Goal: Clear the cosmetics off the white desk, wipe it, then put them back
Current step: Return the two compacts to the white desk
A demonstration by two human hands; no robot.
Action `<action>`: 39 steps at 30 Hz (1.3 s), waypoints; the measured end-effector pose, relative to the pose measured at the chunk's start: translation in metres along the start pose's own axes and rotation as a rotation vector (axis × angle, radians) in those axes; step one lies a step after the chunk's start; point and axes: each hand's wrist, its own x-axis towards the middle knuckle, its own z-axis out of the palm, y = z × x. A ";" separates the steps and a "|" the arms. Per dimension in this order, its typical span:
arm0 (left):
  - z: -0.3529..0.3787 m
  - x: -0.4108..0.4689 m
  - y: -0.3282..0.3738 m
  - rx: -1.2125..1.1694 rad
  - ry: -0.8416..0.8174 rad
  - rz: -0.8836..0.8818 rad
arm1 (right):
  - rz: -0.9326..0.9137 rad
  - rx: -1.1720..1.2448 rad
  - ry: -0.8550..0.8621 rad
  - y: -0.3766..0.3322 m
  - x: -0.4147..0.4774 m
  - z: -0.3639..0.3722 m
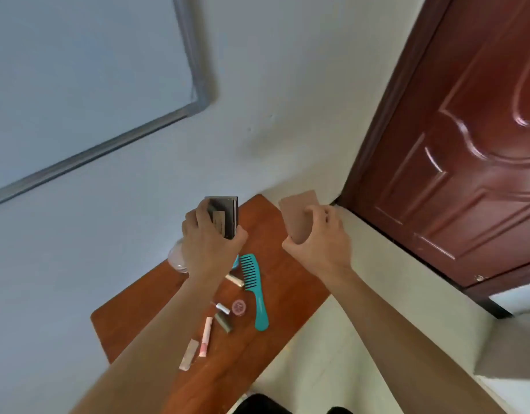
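Pointing lengthwise toward the wall (287, 115), dark palette (225, 215) in left hand (210, 249).

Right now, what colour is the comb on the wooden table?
The comb is teal; the head view shows it best.

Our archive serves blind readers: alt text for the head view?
The left hand grips a dark palette and the right hand a flat tan case above a brown table. On it lie a teal comb, small tubes and a round pink pot.
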 end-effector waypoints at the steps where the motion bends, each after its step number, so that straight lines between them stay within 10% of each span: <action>1: 0.010 -0.009 0.031 -0.024 -0.005 0.060 | 0.041 0.005 0.041 0.026 -0.003 -0.021; 14: 0.178 -0.287 0.432 -0.342 -0.268 0.672 | 0.643 -0.080 0.505 0.423 -0.188 -0.292; 39: 0.493 -0.747 0.901 -0.476 -1.078 1.341 | 1.527 -0.283 0.710 0.918 -0.415 -0.556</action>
